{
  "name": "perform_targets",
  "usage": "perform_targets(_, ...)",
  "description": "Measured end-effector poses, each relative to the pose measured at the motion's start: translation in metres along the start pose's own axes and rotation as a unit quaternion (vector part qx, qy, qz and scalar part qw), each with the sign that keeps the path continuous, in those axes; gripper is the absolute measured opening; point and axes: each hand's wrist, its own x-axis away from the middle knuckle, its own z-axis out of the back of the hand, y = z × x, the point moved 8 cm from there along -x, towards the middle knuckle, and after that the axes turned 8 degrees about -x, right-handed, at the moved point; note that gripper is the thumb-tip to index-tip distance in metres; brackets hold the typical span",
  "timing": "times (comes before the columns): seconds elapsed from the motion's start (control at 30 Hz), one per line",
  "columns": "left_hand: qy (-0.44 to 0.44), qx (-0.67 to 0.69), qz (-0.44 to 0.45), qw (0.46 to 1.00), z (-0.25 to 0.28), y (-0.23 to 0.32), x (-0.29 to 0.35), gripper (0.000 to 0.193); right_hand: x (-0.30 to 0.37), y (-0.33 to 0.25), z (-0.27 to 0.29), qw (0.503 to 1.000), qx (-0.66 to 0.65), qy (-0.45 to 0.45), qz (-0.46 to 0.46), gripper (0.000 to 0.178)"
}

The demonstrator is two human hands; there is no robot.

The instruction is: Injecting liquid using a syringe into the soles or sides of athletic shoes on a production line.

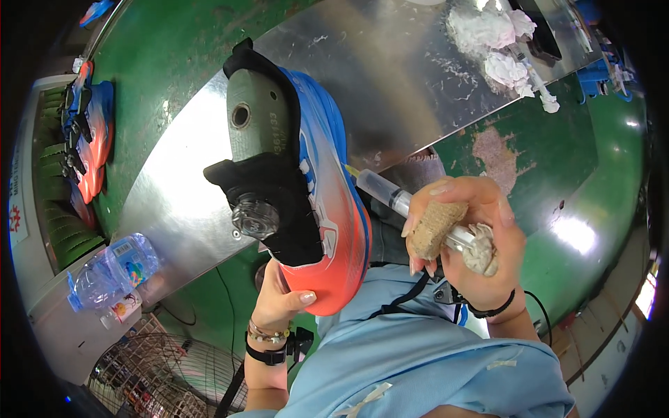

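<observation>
My left hand (283, 301) grips the toe end of a sports shoe (336, 209) that fades from blue at the heel to orange-red at the toe. A grey-green shoe last (252, 129) fills its opening, and a clear round dial (255, 217) sits on the black tongue. In my right hand (488, 226) is a clear syringe (380, 189) with a yellowish tip, which points at the shoe's side by the sole edge; whether it touches, I cannot tell. The same fingers also hold a tan block (437, 230), and a whitish wad (480, 251) covers the plunger end.
A shiny metal table (188, 167) lies beneath the shoe. Crumpled white tissues (488, 35) and another syringe (536, 80) are at the far right. More shoes (90, 132) stand on a rack at left, near a plastic bottle (115, 268) and a fan (164, 369).
</observation>
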Motion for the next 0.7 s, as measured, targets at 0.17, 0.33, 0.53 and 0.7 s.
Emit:
perform_targets(0.17, 0.022, 0.071, -0.045, 0.996, -0.006, 0.001, -0.001, 0.060, 0.010, -0.004, -0.005, 0.998, -0.020, 0.020, -0.058, 0.062)
perform_targets(0.33, -0.022, 0.118, -0.025, 0.993, -0.010, -0.023, -0.009, 0.069, 0.021, -0.025, -0.015, 0.994, 0.069, -0.086, 0.003, 0.026)
perform_targets(0.53, -0.105, 0.186, 0.048, 0.976, -0.044, -0.036, -0.030, 0.074, 0.046, -0.043, -0.009, 0.988, 0.134, 0.066, -0.023, 0.077)
perform_targets(0.7, -0.182, 0.250, 0.047, 0.950, -0.082, -0.032, -0.055, 0.079, 0.055, -0.072, -0.018, 0.990, 0.123, 0.030, 0.067, 0.056)
